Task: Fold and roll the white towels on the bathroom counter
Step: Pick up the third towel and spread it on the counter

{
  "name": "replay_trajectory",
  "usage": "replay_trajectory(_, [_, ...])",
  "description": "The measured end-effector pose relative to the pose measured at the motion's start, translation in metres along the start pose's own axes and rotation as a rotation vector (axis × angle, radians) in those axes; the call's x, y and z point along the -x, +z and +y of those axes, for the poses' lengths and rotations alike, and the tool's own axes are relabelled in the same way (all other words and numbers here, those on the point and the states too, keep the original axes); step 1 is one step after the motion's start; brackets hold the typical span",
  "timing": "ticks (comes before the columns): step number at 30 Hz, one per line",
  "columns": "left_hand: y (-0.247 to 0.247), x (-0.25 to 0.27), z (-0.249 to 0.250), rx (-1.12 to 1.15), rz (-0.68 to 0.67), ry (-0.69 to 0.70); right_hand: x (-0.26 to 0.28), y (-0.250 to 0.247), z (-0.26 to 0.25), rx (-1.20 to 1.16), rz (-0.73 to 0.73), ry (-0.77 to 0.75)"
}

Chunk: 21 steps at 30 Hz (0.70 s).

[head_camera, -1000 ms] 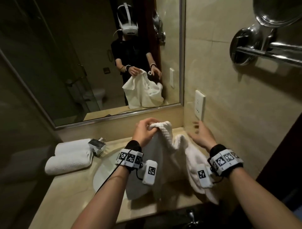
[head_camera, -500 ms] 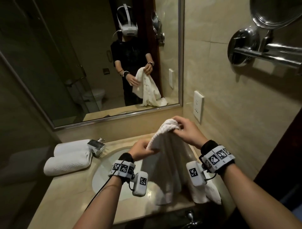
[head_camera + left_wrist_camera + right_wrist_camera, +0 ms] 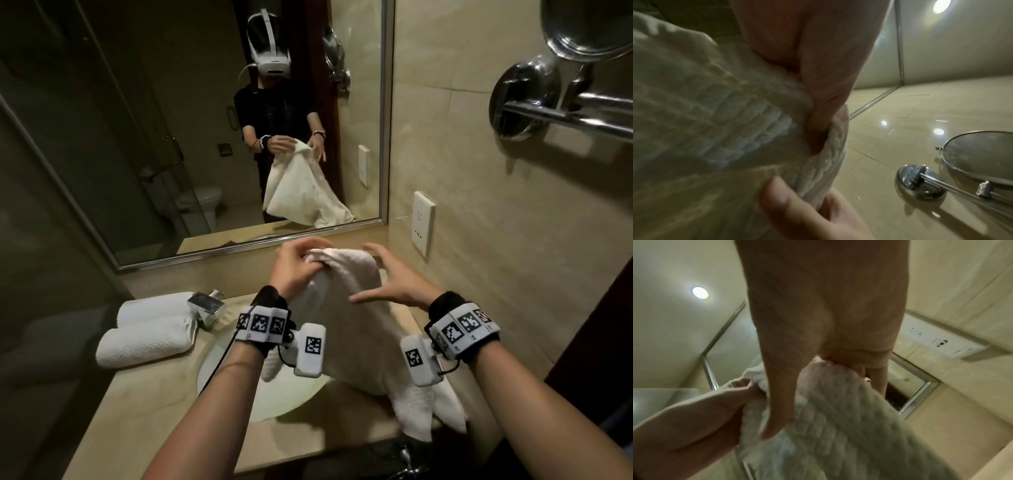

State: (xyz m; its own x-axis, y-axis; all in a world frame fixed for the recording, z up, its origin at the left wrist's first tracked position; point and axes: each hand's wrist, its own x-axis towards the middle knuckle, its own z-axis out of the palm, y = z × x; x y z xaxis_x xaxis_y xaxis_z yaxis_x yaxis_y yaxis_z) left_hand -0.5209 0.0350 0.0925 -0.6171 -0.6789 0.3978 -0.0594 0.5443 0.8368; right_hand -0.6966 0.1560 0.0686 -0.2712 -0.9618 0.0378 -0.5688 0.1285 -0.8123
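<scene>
Head view: white towel point(image 3: 346, 308) bunched in left hand point(image 3: 294, 270), right hand point(image 3: 390, 284) alongside.

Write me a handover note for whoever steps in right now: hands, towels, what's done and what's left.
Left hand: grips the bunched top edge of the loose white towel, held up above the sink.
Right hand: fingers spread and fairly straight against the towel's right side, thumb across its front; not gripping.
Towel: hangs unfolded, its lower end trailing over the counter's front right edge.
Done: two rolled towels lie side by side at the counter's left, beside the faucet.
Left: spread this towel out, fold it, roll it, and probably set it by the other two.
</scene>
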Motion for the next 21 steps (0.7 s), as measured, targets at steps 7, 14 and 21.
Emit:
replay_trajectory(7, [0.002, 0.000, 0.004, 0.085, 0.062, 0.058, -0.004, 0.013, -0.019, -0.143, 0.111, -0.178])
replay_trajectory(14, [0.012, 0.039, -0.030, 0.271, -0.149, -0.360, -0.002, -0.004, -0.037, -0.299, 0.250, -0.208])
replay_trajectory(21, [0.045, 0.081, -0.065, 0.096, -0.261, -0.526, 0.018, -0.010, -0.054, -0.363, 0.298, -0.224])
